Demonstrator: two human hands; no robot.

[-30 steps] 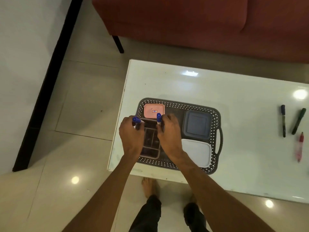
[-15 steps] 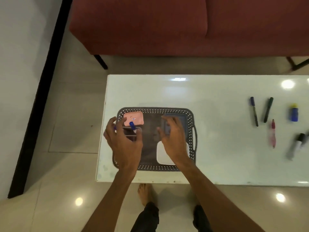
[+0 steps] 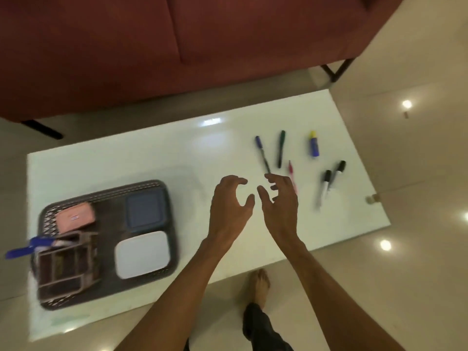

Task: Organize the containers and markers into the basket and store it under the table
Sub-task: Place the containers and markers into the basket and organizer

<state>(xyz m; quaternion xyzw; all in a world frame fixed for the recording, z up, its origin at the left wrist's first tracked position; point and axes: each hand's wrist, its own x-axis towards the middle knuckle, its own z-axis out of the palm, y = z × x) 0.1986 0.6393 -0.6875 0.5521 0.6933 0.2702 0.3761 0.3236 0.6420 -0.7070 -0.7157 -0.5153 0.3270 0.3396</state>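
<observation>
A dark perforated basket [image 3: 109, 192] sits at the table's left end. It holds a pink container [image 3: 75, 218], a blue-grey container [image 3: 144, 211], a white container [image 3: 141, 254] and a brown divided holder [image 3: 63, 264] with two blue markers [image 3: 30, 247] sticking out leftward. Loose on the right of the table lie a blue marker [image 3: 262, 153], a green marker [image 3: 281, 148], a red pen [image 3: 291, 171], a small blue bottle with a yellow cap [image 3: 314, 144] and two black-capped markers [image 3: 330, 182]. My left hand [image 3: 229, 203] and my right hand [image 3: 279, 201] hover empty over mid-table, fingers spread, just short of the loose markers.
The white glossy table [image 3: 152, 158] has its front edge close to my bare foot [image 3: 258, 285]. A red sofa [image 3: 152, 46] stands behind the table, with black legs [image 3: 336, 69] on the tiled floor.
Both hands left the holder, with the two blue markers staying in it, and moved right across the table toward the loose markers. The view swung right, so the basket now appears at the left.
</observation>
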